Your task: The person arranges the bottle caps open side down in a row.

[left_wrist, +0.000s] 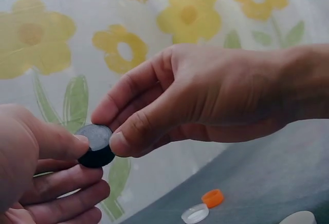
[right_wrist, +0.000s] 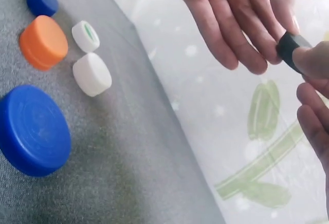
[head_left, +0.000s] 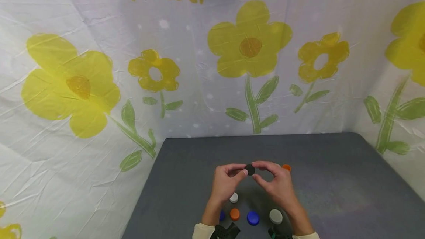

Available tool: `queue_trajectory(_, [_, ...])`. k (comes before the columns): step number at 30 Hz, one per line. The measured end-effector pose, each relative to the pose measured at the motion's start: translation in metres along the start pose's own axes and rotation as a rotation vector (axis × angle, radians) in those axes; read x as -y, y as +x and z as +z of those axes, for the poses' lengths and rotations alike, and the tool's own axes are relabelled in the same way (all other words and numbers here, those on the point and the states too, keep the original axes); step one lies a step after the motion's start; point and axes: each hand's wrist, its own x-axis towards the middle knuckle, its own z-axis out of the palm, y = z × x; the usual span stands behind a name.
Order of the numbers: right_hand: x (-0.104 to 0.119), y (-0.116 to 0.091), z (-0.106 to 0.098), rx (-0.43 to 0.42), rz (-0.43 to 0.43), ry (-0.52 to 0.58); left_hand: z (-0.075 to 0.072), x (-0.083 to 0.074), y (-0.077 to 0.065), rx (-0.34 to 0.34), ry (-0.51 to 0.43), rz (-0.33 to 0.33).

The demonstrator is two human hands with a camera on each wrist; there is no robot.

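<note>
A small black bottle cap [head_left: 249, 169] is held up between both hands over the grey table. My left hand [head_left: 225, 182] pinches it by its left side, thumb on the near face and fingers behind. In the left wrist view, the cap [left_wrist: 97, 156] shows a grey top and a dark side. My right hand [left_wrist: 211, 95] has its thumb and forefinger on the cap's opposite edge. The remaining fingers of the left hand [right_wrist: 236, 23] spread out loosely in the right wrist view.
Several caps lie on the table [head_left: 186, 180] below the hands: a white cap [head_left: 234, 197], an orange cap [head_left: 234, 214], a large blue cap [head_left: 253, 218] and a grey-white cap [head_left: 276, 216]. Another orange cap [head_left: 286, 167] lies beyond the right hand. A flower-printed curtain [head_left: 199, 102] hangs behind.
</note>
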Motion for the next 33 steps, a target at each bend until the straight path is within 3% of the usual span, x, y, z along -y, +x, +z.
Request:
queue_trajectory(6, [-0.001,-0.002,0.000,-0.005,-0.023,-0.064,-0.003,-0.001,-0.001,0.028,0.015,-0.011])
queue_trajectory(12, [0.001,-0.001,-0.003,0.004,0.017,-0.046,-0.004,-0.004,0.000,0.020,0.090,0.160])
queue_trajectory(15, [0.003,0.000,-0.005,0.016,0.035,-0.040,-0.005,-0.007,0.001,0.026,0.155,0.210])
queue_trajectory(22, [0.001,-0.005,-0.010,0.070,0.060,-0.082,-0.005,-0.005,-0.001,0.091,0.290,0.220])
queue_trajectory(33, [-0.013,-0.025,-0.005,0.245,0.211,-0.136,0.003,0.022,-0.004,0.184,0.509,0.200])
